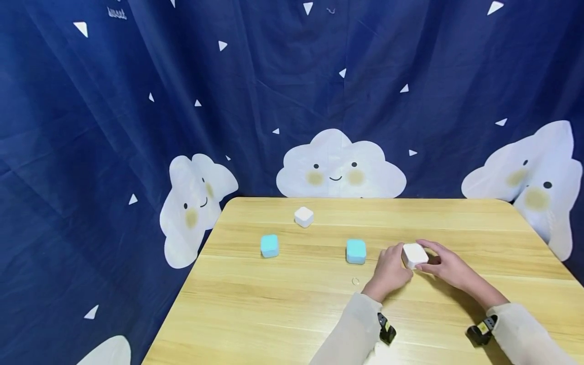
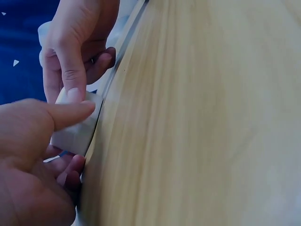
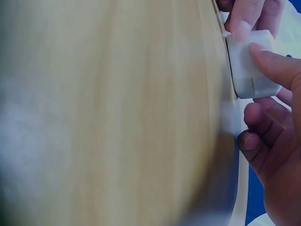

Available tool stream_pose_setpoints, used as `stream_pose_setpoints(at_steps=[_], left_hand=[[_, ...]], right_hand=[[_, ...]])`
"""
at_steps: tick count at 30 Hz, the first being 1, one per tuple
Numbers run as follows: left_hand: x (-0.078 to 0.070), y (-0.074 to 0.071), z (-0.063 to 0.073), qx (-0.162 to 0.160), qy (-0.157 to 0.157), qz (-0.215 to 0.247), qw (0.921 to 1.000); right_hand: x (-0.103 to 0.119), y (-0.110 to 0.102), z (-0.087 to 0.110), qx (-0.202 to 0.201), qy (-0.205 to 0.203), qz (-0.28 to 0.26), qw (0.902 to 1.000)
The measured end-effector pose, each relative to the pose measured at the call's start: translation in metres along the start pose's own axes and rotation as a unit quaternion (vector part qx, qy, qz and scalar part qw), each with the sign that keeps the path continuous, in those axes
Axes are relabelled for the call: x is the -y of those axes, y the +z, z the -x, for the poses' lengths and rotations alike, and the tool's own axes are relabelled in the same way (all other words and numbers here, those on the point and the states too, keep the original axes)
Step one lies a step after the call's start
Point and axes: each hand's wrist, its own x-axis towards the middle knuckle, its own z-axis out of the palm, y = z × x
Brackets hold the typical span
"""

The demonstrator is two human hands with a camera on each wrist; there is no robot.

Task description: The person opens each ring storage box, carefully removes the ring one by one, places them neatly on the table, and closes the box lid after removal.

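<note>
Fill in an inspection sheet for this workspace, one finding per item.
Surface: pale yellow wood-grain tabletop.
Job's things: white rounded-edge cube, material unclear, held.
Clutter: light-blue rounded-edge cube left of the held one; second light-blue cube farther left; second white cube near the far edge; small thin ring shape, object or mark unclear.
Grippers: left hand and right hand hold the same white cube from opposite sides.
Cables: nothing seen.
Surroundings: navy-blue fabric curtain with white smiling clouds and small triangles.
</note>
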Motion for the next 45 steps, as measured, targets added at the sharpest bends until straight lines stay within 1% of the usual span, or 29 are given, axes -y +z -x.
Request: stream_pose_setpoints(at_steps=[3,7,12,17,22,29,32,37,40,41,45], left_hand=[[-0.0012,-0.0004,0.0015,0.006,-0.001,0.004,1.0],[-0.0026,0.0,0.0019,-0.002,-0.008,-0.002,1.0],[-0.0033,0.0014,0.0008,-0.005,-0.007,-0.014,0.9999],[-0.0026,0.0045,-0.0002,-0.01,-0.003,-0.015,0.9998],[-0.0019,0.0064,-0.0006,-0.02,-0.003,-0.014,0.9997],[-0.002,0.0078,0.0002,-0.031,-0.028,0.016,0.999],[-0.0026,0.0072,0.0006,-0.035,-0.036,0.024,0.9984],[-0.0037,0.0044,0.0002,-0.045,-0.058,0.053,0.9959],[-0.0039,0.0029,0.0,-0.052,-0.07,0.065,0.9941],[-0.0041,0.0028,0.0,-0.055,-0.073,0.069,0.9934],[-0.0037,0.0031,0.0005,-0.066,-0.081,0.077,0.9915]], right_hand=[[0.0004,0.0,-0.0002,-0.004,-0.011,0.009,0.9999],[0.0005,0.0,-0.0016,0.001,-0.023,0.006,0.9997],[-0.0003,0.0002,-0.0022,0.0,-0.015,-0.006,0.9999],[-0.0027,0.0003,-0.0018,-0.005,-0.014,-0.005,0.9999],[-0.0026,-0.0007,-0.0025,-0.009,-0.015,0.007,0.9998],[-0.0037,0.0006,-0.0033,-0.012,0.018,0.006,0.9997],[-0.0038,0.001,-0.0021,-0.01,0.019,-0.004,0.9998],[0.0011,-0.0015,0.0017,-0.012,0.012,-0.031,0.9994],[0.0004,-0.0035,0.002,-0.009,0.014,-0.029,0.9994],[-0.0038,-0.0038,0.0012,-0.007,0.015,-0.028,0.9995],[-0.005,-0.0047,0.0006,-0.006,0.017,-0.011,0.9998]])
